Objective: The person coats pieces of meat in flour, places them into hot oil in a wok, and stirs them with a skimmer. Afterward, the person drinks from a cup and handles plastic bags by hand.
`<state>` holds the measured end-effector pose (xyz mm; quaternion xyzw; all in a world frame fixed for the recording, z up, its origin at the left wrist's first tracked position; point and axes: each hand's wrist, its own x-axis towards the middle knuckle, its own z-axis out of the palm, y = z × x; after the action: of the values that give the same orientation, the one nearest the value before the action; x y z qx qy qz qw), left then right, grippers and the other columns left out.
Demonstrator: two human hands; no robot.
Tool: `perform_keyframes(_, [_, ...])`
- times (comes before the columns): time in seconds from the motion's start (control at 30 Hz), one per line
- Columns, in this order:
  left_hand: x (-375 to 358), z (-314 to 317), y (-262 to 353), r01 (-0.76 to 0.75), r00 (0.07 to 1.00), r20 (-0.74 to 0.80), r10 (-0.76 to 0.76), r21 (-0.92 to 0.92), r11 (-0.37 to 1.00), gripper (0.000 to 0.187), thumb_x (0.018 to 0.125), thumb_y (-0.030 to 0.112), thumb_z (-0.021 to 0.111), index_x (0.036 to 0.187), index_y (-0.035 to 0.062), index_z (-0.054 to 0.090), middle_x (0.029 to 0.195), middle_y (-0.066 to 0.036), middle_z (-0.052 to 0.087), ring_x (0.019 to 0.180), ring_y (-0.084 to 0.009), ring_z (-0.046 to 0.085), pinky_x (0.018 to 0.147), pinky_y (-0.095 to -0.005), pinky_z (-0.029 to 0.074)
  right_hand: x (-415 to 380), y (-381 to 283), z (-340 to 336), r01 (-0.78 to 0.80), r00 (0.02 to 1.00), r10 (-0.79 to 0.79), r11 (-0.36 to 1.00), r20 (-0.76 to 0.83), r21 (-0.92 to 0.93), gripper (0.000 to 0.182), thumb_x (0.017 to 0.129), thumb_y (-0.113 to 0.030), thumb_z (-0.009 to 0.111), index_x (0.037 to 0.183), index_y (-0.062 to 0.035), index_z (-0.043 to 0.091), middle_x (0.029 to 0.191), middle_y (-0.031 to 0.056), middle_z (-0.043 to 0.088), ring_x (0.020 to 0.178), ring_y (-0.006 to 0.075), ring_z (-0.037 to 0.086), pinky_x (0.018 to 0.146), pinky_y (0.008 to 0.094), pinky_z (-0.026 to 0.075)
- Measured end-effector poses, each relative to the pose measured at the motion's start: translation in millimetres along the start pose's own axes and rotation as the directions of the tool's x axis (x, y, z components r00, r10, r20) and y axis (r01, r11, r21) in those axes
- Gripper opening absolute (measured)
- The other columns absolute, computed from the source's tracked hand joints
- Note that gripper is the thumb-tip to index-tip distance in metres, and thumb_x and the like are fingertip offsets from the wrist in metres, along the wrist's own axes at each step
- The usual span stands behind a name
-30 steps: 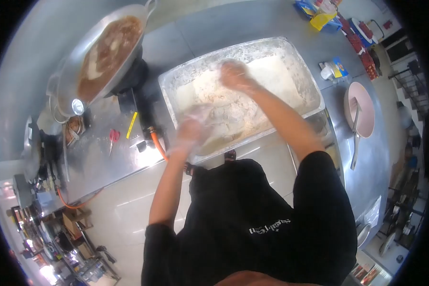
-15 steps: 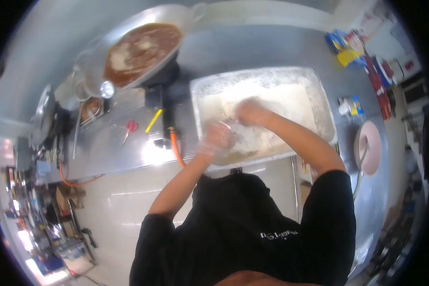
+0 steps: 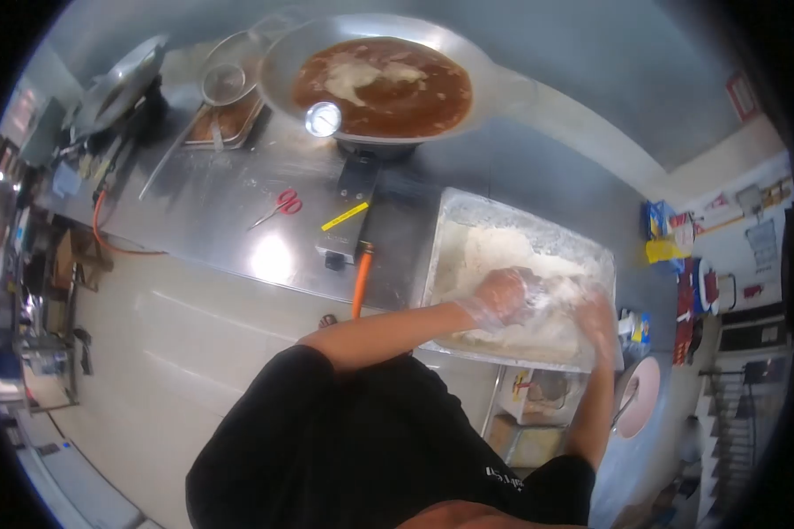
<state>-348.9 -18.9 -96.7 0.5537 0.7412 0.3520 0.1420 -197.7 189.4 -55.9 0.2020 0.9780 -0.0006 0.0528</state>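
A pale metal tray (image 3: 443, 231) holds heaped white flour-like powder (image 3: 498, 245). My left hand (image 3: 503, 296), in a clear plastic glove, is in the tray with its fingers curled. Whatever it grips is hidden in the blur. My right hand (image 3: 595, 316) is by the tray's right side, close to the left one. Motion smears its fingers, so its grip does not show. Between both hands lies a whitish, powder-covered patch too blurred to name.
Behind on the left, a wide wok (image 3: 494, 84) holds brown oil with pale froth and a dial thermometer (image 3: 323, 119). Red-handled scissors (image 3: 288, 202), a burner with an orange hose (image 3: 362, 280) and strainers (image 3: 224, 84) are on the steel counter. A pink bowl (image 3: 644, 397) stands at right.
The camera view has turned, bringing the wok nearer the middle and the tray lower right. Both hands are still in the tray, now farther to its right.
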Motion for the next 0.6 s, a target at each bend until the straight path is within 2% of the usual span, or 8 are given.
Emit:
perform_keyframes(0.07, [0.3,-41.8,30.6,-0.052,0.995,-0.093,0.041,-0.115,0.992,0.023,0.076,0.021,0.055,0.096,0.0123,0.062,0.095,-0.015,0.06,0.084,-0.0285,0.059,0.075,-0.0374,0.048,-11.9,-4.4,-20.3,-0.052,0.999,0.051,0.997,-0.014,-0.053,0.027,0.076,-0.023,0.056,0.087,0.0005,0.058,0.095,0.0177,0.058,0.093,0.034,0.053,0.089,0.0425,0.038])
perform_keyframes(0.23, [21.4,-45.3,17.1,-0.235,0.972,0.01,0.235,0.033,0.971,0.017,0.074,0.013,0.054,0.089,0.0103,0.062,0.087,-0.014,0.061,0.081,-0.0282,0.06,0.07,-0.0379,0.049,-19.2,-35.4,-62.9,-0.184,0.983,0.183,0.979,-0.012,-0.094,0.037,0.079,-0.025,0.055,0.099,0.0055,0.052,0.094,0.0232,0.057,0.09,0.0363,0.053,0.085,0.0424,0.041])
perform_keyframes(0.33, [30.2,-114.7,16.9,-0.318,0.928,-0.171,0.33,0.096,0.943,0.012,0.074,0.013,0.051,0.08,0.0072,0.061,0.081,-0.014,0.062,0.075,-0.0281,0.06,0.068,-0.038,0.049,0.5,60.7,-32.2,0.132,0.902,-0.309,0.862,-0.301,-0.489,0.044,0.08,-0.026,0.057,0.107,0.0065,0.047,0.098,0.022,0.057,0.088,0.0352,0.056,0.08,0.0406,0.045])
perform_keyframes(0.43, [34.5,-229.9,16.0,-0.365,0.915,-0.156,0.372,0.076,0.928,0.015,0.075,0.014,0.049,0.075,0.0043,0.061,0.08,-0.017,0.062,0.072,-0.0278,0.061,0.068,-0.0373,0.049,44.0,25.5,-107.7,0.105,0.943,-0.165,0.972,-0.29,-0.212,0.041,0.082,-0.026,0.055,0.108,0.0046,0.049,0.1,0.0199,0.057,0.089,0.032,0.056,0.08,0.0395,0.045])
perform_keyframes(0.5, [43.8,-294.1,11.2,-0.283,0.92,-0.117,0.374,0.461,0.841,0.021,0.075,0.019,0.048,0.067,0.0045,0.06,0.071,-0.016,0.059,0.063,-0.0249,0.059,0.062,-0.0354,0.049,81.0,-22.0,-164.7,0.093,0.955,-0.084,0.996,-0.286,0.018,0.039,0.082,-0.026,0.054,0.108,0.0033,0.05,0.1,0.0185,0.058,0.089,0.0299,0.056,0.08,0.0388,0.045])
perform_keyframes(0.53, [41.3,-323.2,0.8,-0.169,0.942,-0.175,0.288,0.493,0.853,0.026,0.076,0.025,0.046,0.063,0.0058,0.059,0.067,-0.013,0.057,0.058,-0.022,0.057,0.06,-0.0329,0.049,100.6,-46.8,-190.8,0.119,0.951,-0.082,0.987,-0.297,0.109,0.039,0.083,-0.026,0.053,0.109,0.0026,0.051,0.101,0.0178,0.058,0.089,0.0288,0.056,0.08,0.0384,0.045])
perform_keyframes(0.57, [25.1,-360.2,3.5,-0.294,0.918,0.043,0.395,0.743,0.602,0.023,0.073,0.025,0.049,0.062,0.0065,0.058,0.065,-0.011,0.056,0.058,-0.0215,0.056,0.058,-0.0338,0.048,120.8,-72.3,-214.6,0.158,0.945,-0.093,0.969,-0.312,0.191,0.038,0.083,-0.026,0.052,0.109,0.002,0.051,0.101,0.0171,0.058,0.089,0.0278,0.056,0.08,0.038,0.045])
perform_keyframes(0.6, [30.8,-377.7,-23.6,-0.27,0.906,-0.001,0.422,0.768,0.58,0.02,0.071,0.024,0.052,0.07,0.0059,0.059,0.066,-0.01,0.056,0.062,-0.0218,0.058,0.061,-0.0349,0.048,137.0,-96.0,-232.9,0.215,0.934,-0.124,0.944,-0.336,0.25,0.037,0.084,-0.026,0.052,0.109,0.0014,0.052,0.101,0.0164,0.058,0.089,0.0267,0.056,0.08,0.0376,0.045])
